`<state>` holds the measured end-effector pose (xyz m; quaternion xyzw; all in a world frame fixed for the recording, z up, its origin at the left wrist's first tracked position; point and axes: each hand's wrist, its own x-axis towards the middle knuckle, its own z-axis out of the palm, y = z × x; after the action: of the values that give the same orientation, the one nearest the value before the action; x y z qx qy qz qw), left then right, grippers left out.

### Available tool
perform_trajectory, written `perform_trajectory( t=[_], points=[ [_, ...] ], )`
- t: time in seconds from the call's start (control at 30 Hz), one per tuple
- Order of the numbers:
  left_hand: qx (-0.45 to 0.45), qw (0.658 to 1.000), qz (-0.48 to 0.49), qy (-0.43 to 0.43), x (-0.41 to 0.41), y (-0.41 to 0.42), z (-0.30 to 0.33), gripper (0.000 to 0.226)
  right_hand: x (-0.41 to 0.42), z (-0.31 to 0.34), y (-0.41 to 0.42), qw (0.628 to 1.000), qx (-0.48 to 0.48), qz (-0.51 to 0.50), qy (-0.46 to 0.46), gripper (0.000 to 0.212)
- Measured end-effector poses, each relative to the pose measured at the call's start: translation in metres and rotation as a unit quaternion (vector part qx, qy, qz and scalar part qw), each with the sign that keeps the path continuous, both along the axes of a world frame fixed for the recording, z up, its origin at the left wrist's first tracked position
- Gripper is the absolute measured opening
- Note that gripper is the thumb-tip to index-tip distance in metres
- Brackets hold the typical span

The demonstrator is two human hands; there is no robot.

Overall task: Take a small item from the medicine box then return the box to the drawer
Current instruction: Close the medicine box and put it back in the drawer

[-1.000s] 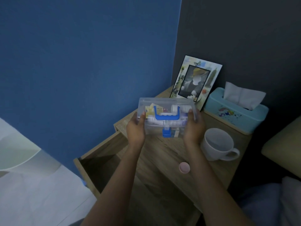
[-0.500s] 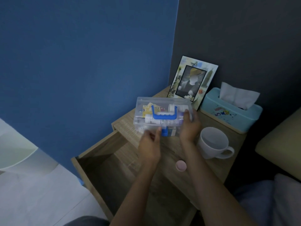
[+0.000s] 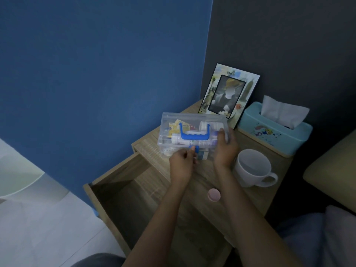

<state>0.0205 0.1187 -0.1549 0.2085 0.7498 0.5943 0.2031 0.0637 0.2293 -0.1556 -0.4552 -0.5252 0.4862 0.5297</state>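
Head view shows the left hand (image 3: 182, 163) pinching the blue latch (image 3: 194, 148) while the right hand (image 3: 225, 149) grips the clear plastic medicine box (image 3: 173, 124), which could tip if yanked.

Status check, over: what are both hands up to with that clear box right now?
Left hand pinching blue latch. Right hand steadying medicine box on nightstand. Lid shut, drawer open. Mug close beside, not blocking.

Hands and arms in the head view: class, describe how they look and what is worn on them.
Both forearms are bare, with no sleeves in view. The left hand and right hand wear no gloves, and no watch, bracelet or ring shows. The dim light hides finer detail.
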Motion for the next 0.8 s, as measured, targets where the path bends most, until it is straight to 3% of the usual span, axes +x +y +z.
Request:
perform_trajectory(
  t=[0.23, 0.47, 0.53, 0.63, 0.7, 0.8],
  points=[
    [-0.041, 0.999, -0.004, 0.008, -0.006, 0.009, -0.003, 0.041, 0.002, -0.005, 0.002, 1.0, 0.005, 0.012, -0.02, 0.016],
    [0.042, 0.987, -0.07, -0.141, -0.005, 0.004, -0.004, 0.045, 0.002, -0.003, 0.0, 0.999, 0.019, 0.003, -0.027, 0.022],
    [-0.004, 0.992, -0.083, -0.099, -0.005, -0.001, 0.002, 0.05, 0.002, -0.001, 0.0, 0.999, 0.014, 0.006, -0.03, 0.025],
    [-0.066, 0.995, -0.047, 0.05, -0.012, -0.009, 0.026, 0.064, 0.004, 0.002, 0.002, 0.999, -0.003, 0.017, -0.048, 0.028],
    [-0.058, 0.99, 0.011, 0.128, -0.027, -0.011, 0.048, 0.065, 0.004, 0.007, 0.003, 0.995, 0.007, 0.014, -0.103, 0.032],
    [-0.004, 0.979, 0.078, 0.19, -0.057, -0.006, 0.072, 0.049, 0.0, 0.021, 0.01, 0.982, 0.053, -0.005, -0.181, 0.054]
  ],
)
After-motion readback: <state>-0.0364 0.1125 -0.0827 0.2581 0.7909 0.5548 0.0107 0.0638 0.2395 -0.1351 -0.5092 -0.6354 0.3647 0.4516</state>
